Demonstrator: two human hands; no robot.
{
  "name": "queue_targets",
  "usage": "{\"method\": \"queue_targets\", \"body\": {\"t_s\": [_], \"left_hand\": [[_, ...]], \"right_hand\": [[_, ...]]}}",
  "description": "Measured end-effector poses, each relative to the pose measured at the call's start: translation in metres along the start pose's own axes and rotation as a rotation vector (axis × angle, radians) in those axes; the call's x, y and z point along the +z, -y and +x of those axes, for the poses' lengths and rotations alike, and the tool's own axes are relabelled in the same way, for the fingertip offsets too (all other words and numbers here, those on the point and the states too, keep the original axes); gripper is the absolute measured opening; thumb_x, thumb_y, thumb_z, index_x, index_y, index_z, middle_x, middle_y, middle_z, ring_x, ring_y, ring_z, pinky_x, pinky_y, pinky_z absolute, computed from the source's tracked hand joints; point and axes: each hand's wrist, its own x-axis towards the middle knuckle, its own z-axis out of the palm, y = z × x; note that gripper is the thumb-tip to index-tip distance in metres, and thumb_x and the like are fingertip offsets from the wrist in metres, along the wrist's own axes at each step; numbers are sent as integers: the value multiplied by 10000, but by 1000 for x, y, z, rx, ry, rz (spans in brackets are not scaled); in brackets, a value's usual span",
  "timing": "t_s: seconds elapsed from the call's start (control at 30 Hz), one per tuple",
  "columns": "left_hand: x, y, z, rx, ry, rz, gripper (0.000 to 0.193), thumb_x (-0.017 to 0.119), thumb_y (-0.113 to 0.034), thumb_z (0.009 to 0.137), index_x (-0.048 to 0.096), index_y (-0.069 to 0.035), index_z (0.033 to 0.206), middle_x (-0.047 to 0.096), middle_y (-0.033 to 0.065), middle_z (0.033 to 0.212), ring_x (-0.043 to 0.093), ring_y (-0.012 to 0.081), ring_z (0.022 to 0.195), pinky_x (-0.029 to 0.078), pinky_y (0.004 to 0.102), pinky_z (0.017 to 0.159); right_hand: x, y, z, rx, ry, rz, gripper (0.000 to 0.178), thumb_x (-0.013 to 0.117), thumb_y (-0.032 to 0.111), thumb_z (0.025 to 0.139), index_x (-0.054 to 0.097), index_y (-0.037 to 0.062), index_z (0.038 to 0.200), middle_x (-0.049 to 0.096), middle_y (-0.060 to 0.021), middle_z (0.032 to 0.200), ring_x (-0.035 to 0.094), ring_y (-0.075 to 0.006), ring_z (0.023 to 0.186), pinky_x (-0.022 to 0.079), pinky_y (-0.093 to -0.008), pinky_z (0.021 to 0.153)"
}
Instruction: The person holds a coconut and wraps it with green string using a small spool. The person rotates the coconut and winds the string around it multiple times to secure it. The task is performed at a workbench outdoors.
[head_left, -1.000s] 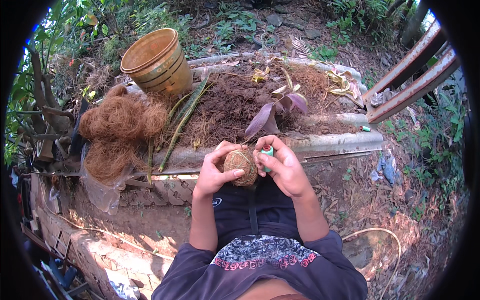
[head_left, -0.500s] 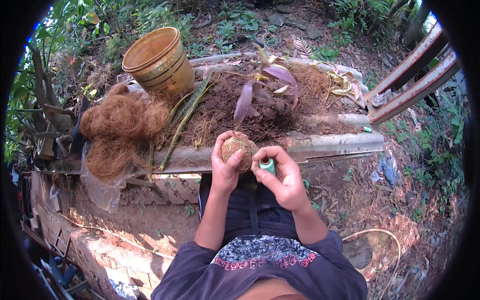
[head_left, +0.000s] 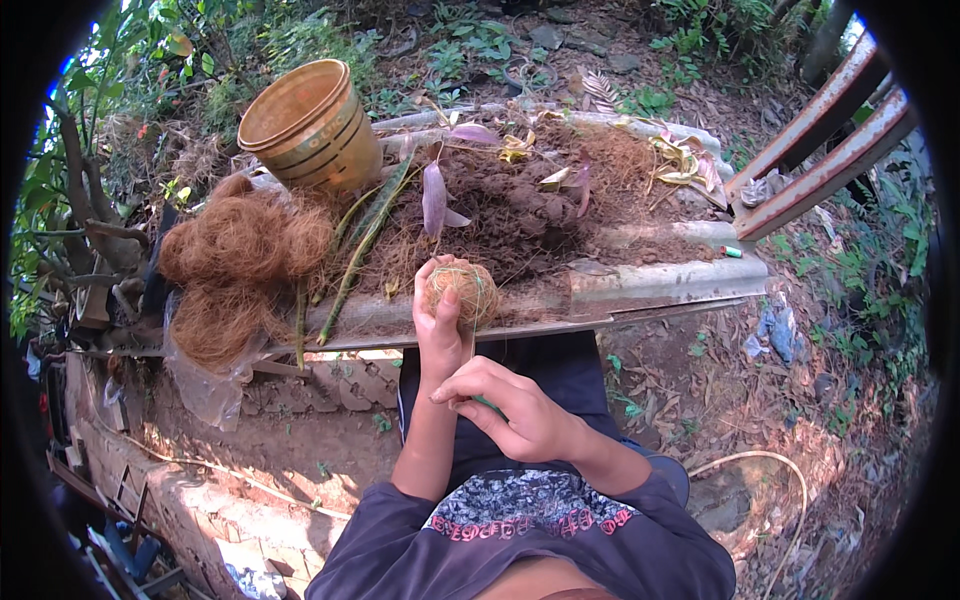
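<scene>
My left hand (head_left: 437, 325) is closed around a fibre ball (head_left: 470, 290) at the near edge of the table. Green thread is wound about the ball, and a purple-leaved plant (head_left: 434, 200) stands up from its top. Closer to my body, my right hand (head_left: 515, 408) is closed on a spool of green thread (head_left: 487, 403). Only a bit of the spool shows between the fingers. From it a thread (head_left: 473, 345) runs up to the ball.
Loose brown fibre (head_left: 245, 240) lies in a heap at the left, by a tilted yellowish bucket (head_left: 320, 140). Dark soil (head_left: 520, 200) covers the middle of the corrugated sheet (head_left: 670, 285). Rusty metal bars (head_left: 810, 170) rise at the right. A small green cylinder (head_left: 731, 251) lies near the right end.
My right hand has moved from beside the ball down and left toward my body, drawing out thread. The ball has shifted slightly left and turned, and the plant's leaves have swung left.
</scene>
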Motion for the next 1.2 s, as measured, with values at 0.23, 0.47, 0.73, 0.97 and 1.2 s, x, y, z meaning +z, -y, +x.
{"method": "queue_targets", "body": {"t_s": [0.23, 0.47, 0.73, 0.97, 1.2], "left_hand": [[12, -3, -7, -76, -29, -90, 575, 647, -263, 822, 365, -50, 1276, 503, 112, 1146, 546, 212, 1034, 485, 354, 881], [22, -19, -12, -124, 121, -93, 625, 553, -206, 828, 257, -65, 1361, 458, 206, 1243, 476, 321, 1176, 428, 465, 966], [16, -25, -6, -172, 189, -289, 703, 685, -130, 753, 326, 17, 1339, 423, 219, 1336, 504, 287, 1175, 447, 389, 974], [12, -24, -7, -128, 53, -99, 659, 701, -25, 757, 355, 20, 1316, 527, 137, 1218, 551, 199, 1097, 446, 353, 956], [16, -7, -6, 1, -5, -17, 585, 678, -89, 791, 361, -27, 1279, 552, 111, 1111, 568, 220, 1041, 468, 368, 922]], "right_hand": [[-3, -7, 4, -8, 46, 6, 242, 474, 16, 904, 535, 26, 1138, 554, -133, 1018, 577, -276, 987, 448, -358, 853], [-16, -27, 4, 34, -111, 5, 206, 462, -12, 898, 567, 18, 1073, 533, -92, 968, 530, -186, 864, 431, -291, 774], [-14, -33, -5, -26, -207, 165, 165, 428, -26, 921, 537, 24, 1036, 479, -93, 1008, 490, -118, 754, 421, -242, 677], [-6, -29, -7, -93, -610, 177, 308, 456, -39, 893, 435, 43, 1189, 440, -120, 1180, 506, -121, 795, 448, -251, 694], [-2, -33, -9, 139, -651, 577, 398, 485, -5, 901, 287, 62, 1239, 445, -82, 1062, 479, -103, 802, 422, -234, 707]]}}
